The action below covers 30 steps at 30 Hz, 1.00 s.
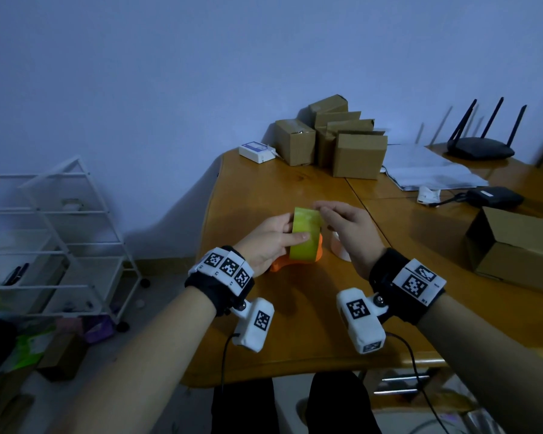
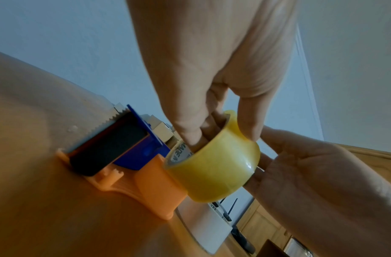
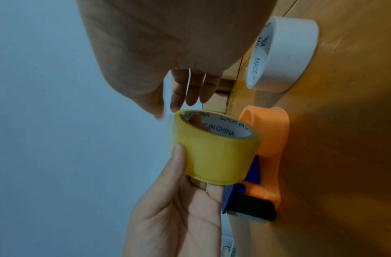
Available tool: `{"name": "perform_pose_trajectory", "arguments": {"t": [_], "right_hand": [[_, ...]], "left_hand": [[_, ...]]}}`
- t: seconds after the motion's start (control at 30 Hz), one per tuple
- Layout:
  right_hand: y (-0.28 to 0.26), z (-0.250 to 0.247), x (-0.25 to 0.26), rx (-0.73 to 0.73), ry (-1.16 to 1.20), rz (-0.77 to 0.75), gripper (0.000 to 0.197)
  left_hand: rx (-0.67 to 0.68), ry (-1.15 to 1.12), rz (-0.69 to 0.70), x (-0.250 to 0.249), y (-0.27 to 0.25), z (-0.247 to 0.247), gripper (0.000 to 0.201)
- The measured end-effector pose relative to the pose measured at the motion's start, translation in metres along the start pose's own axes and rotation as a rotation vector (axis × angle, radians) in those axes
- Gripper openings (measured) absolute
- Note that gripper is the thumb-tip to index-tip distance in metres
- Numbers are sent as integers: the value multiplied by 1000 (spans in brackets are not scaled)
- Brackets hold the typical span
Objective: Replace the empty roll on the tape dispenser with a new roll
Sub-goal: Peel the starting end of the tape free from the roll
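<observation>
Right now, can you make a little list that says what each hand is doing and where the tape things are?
left hand: holds the yellow tape roll, thumb outside, fingers inside the core
right hand: fingers at the roll's top edge; a grip is unclear
dispenser: orange, lying on the table, no roll on it
empty roll: white, on the table beside the dispenser
new roll loaded: not yet

A: State the position of the yellow tape roll.

B: Raised off the tabletop, just beside the orange dispenser. The left hand holds it, fingers inside its core; the right hand touches its far side.

A: And the empty white core?

B: It rests on the tabletop beyond the dispenser.
</observation>
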State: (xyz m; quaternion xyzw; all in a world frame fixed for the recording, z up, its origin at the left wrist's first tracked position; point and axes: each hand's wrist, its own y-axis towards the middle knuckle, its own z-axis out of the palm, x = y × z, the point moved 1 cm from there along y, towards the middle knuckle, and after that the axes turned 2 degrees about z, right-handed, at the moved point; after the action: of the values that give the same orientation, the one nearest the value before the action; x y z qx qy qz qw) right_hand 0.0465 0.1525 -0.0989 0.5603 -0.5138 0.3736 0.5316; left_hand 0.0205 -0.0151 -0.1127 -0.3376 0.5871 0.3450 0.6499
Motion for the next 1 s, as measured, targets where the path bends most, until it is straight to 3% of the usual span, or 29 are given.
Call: {"name": "perform_pose_trajectory", "arguments": {"t": [0.13,0.33,0.57,1.0], "right_hand": [[4,-5,-3,35,51,-2,42],[-1,-4,-15,113,-18,43,31],[5,4,-8,-3,17,-35,3],[3,13,-3,54,114,29,13]], "left_hand": [[1,11,-7,2,0,-3,48],[5,-1,3,1,-1,-2,46],[8,24,6,-2,0,0,46],[-31,-7,-6,1,0,-2,44]]}}
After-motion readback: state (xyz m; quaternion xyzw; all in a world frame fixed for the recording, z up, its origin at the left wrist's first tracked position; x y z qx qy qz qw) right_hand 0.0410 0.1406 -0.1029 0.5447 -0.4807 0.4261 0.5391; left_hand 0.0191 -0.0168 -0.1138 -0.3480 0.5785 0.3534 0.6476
